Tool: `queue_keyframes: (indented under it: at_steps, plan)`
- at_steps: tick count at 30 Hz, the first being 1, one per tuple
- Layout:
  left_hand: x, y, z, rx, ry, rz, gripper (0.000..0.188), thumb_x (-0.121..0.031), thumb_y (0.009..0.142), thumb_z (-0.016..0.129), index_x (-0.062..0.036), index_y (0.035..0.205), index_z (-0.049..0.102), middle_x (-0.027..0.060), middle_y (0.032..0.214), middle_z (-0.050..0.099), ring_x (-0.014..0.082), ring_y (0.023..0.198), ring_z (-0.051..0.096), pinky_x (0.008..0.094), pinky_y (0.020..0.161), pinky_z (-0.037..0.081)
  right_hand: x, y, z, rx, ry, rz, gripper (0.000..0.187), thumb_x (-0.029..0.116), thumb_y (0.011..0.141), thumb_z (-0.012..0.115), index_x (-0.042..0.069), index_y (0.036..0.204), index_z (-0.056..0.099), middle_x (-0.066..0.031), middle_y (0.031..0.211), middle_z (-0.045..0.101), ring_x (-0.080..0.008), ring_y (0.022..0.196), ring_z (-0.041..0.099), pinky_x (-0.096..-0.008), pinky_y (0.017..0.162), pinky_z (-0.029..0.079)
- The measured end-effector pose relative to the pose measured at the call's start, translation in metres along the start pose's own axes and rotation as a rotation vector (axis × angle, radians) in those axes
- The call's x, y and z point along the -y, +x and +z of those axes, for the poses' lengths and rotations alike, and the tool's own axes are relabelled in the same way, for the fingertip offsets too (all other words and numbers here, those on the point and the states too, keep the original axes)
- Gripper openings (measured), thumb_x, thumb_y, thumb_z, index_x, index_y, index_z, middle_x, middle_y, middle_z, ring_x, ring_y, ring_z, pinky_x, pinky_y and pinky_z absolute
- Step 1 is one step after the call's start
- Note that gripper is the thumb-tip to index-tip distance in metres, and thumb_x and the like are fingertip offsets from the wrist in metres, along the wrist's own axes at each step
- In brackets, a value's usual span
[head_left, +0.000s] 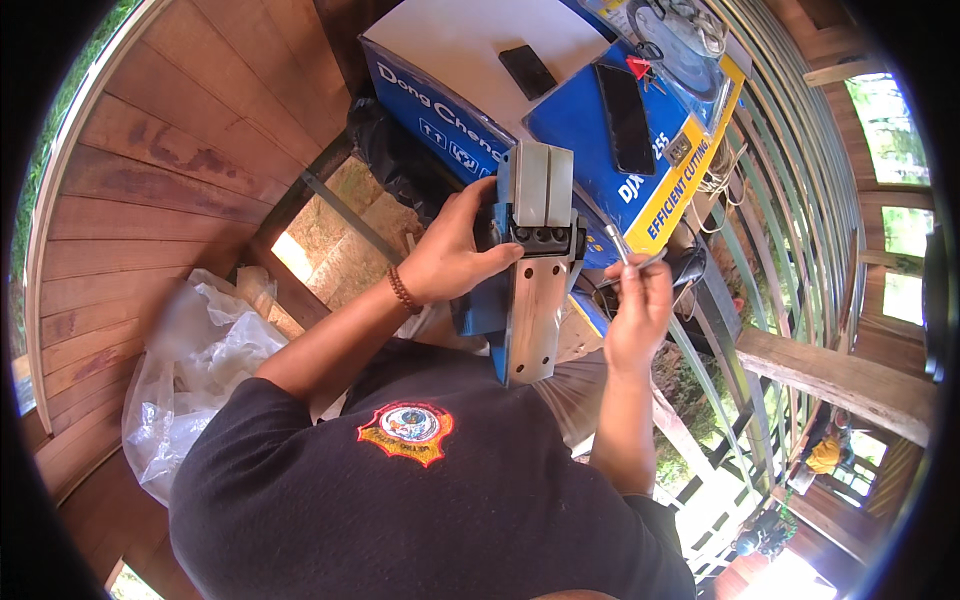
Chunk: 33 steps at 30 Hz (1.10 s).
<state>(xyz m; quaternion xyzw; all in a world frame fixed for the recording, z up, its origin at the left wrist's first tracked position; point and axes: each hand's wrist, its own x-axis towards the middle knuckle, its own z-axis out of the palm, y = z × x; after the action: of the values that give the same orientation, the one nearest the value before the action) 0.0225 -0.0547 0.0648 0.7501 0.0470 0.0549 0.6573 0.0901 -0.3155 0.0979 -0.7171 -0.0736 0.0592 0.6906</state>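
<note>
So your left hand [450, 262] has its grip clenched around the blue body of the electric power planer [530, 270], flipped so its flat silver metal sole plate faces up at you, fingertips right beside the black blade drum in the middle. The planer sits in front of your chest, just above your lap, its far end touching the edge of the big blue and white cardboard box [560, 120]. Your right hand [638, 310] is just beside the planer's right edge, grip pinched around a thin bent silver metal hex key [622, 245]. On the box there's a black smartphone [624, 118] and a smaller black rectangular thing [527, 71]. Crumpled clear plastic bag [190, 370] lies on the wooden floor to your left.
</note>
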Motion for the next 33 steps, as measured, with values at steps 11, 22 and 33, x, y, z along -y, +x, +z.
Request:
queue_keyframes:
  at_steps: [11,22,33]
  plan:
    - [0.017,0.005,-0.02,0.113,-0.247,0.002,0.096,-0.023,0.09,0.084,0.0078,0.162,0.029,0.0224,0.162,0.043,0.0301,0.155,0.036,0.0433,0.129,0.025,-0.067,-0.044,0.03,0.041,-0.107,0.096,0.035,0.019,0.102,0.076,0.0,0.125,0.059,-0.0021,0.109,0.063,-0.0085,0.099,0.056,-0.0249,0.088,0.046]
    - [0.027,-0.001,-0.046,0.224,-0.372,-0.008,0.1,-0.027,0.088,0.085,0.0063,0.164,0.029,0.0185,0.163,0.04,0.0288,0.156,0.033,0.0435,0.129,0.023,-0.051,-0.004,0.049,0.077,0.131,0.246,0.05,0.04,0.099,0.078,-0.004,0.12,0.067,-0.007,0.11,0.069,-0.015,0.101,0.06,-0.0317,0.093,0.047]
    - [-0.001,-0.004,-0.016,0.039,-0.134,-0.134,0.076,-0.022,0.097,0.075,0.0038,0.158,0.037,0.0163,0.154,0.049,0.0238,0.143,0.045,0.0377,0.12,0.036,-0.041,-0.01,0.043,0.073,0.206,0.327,0.059,0.033,0.092,0.079,-0.007,0.133,0.062,-0.0144,0.121,0.071,-0.0213,0.11,0.065,-0.0367,0.098,0.051]
